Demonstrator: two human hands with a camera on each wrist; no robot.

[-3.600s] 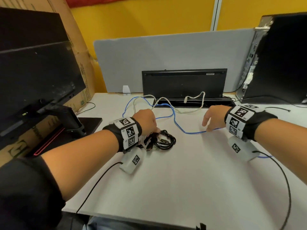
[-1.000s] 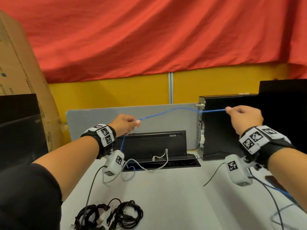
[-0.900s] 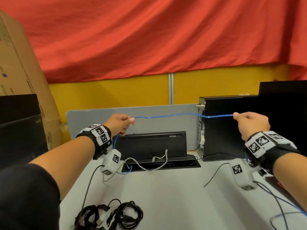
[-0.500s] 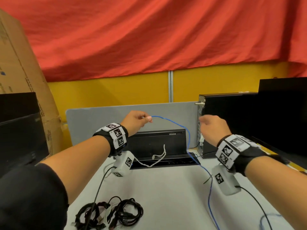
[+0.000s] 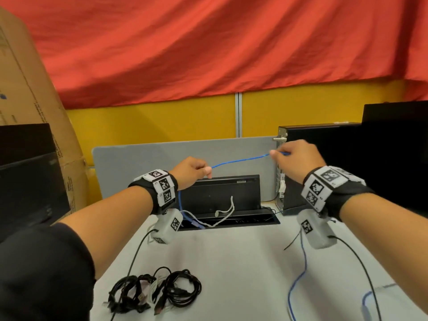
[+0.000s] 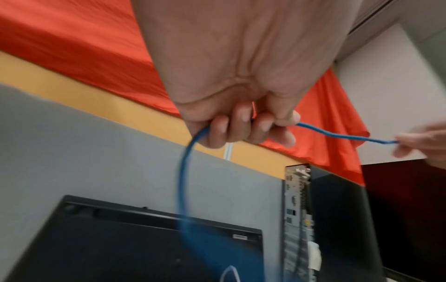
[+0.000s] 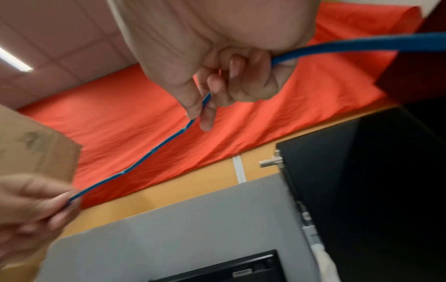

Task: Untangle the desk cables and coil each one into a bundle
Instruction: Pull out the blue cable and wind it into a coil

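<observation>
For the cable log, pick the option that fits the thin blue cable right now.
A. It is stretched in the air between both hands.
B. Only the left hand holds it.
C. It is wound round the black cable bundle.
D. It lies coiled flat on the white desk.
A: the thin blue cable spans the air from the left hand to the right hand, each pinching it.

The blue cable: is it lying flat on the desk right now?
No, the left hand and right hand hold a stretch of the blue cable in the air.
</observation>
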